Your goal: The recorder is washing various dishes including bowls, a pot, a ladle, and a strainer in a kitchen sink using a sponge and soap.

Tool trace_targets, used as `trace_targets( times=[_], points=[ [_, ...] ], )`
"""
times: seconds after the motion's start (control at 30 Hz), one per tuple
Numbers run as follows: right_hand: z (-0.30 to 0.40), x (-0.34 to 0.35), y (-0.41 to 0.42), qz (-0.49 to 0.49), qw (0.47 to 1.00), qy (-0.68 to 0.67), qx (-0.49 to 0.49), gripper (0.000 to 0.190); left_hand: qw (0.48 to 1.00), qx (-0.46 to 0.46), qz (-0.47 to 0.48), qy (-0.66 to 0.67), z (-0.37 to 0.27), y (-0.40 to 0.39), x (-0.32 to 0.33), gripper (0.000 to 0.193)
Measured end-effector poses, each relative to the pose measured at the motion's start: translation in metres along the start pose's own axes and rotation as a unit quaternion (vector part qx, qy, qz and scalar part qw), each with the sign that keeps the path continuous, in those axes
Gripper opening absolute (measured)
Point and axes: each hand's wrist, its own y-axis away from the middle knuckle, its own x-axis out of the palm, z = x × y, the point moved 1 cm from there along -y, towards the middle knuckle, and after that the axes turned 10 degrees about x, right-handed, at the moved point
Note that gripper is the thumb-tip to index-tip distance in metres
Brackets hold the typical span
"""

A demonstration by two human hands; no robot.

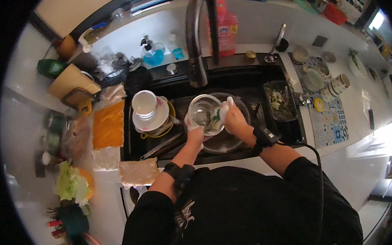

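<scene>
My left hand (195, 136) grips the near left rim of a clear glass bowl (201, 113) above the black sink (213, 76). In my right hand (236, 120) is a cleaning cloth or sponge (216, 116), pale with green on it, pressed to the bowl's right side. White patches cover some fingertips; whether suds or covers, I cannot tell. Below the hands, a large round basin (222, 147) sits in the sink, partly hidden by them. Stacked white bowls and a plate (150, 117) stand at the sink's left.
A dark faucet (197, 55) arches over the sink behind the bowl. At the sink's right is a strainer basket (280, 105) with food scraps. Cups (335, 85) and bowls stand on a patterned mat (330, 122). An orange cloth (108, 124) lies left of the sink.
</scene>
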Motion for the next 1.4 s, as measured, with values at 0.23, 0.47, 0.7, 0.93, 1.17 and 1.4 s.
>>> trace_targets(
  times=[0.23, 0.47, 0.7, 0.93, 1.17, 1.4],
  points=[
    [0.012, 0.002, 0.013, 0.102, 0.976, 0.125, -0.147, 0.030, 0.997, -0.037, -0.042, 0.049, 0.030, -0.005, -0.021, 0.060],
    [0.003, 0.021, -0.005, 0.078, 0.879, 0.400, -0.248, 0.018, 1.000, -0.011, -0.004, -0.004, 0.027, 0.004, -0.002, 0.049],
    [0.044, 0.041, -0.011, 0.217, 0.968, -0.088, 0.086, 0.033, 0.997, -0.058, -0.024, 0.053, 0.012, 0.005, -0.001, 0.050],
    [0.042, 0.023, 0.011, 0.361, 0.924, 0.039, -0.117, 0.036, 0.996, 0.021, -0.065, -0.055, 0.002, -0.002, -0.039, 0.041],
    [0.031, 0.001, 0.017, 0.328, 0.936, -0.115, -0.050, 0.034, 0.903, 0.042, 0.005, -0.427, -0.046, -0.011, -0.087, 0.043],
    [-0.029, -0.008, 0.021, 0.223, 0.965, -0.099, 0.097, 0.035, 0.761, 0.214, 0.014, -0.613, -0.104, 0.001, -0.188, 0.058]
  ],
)
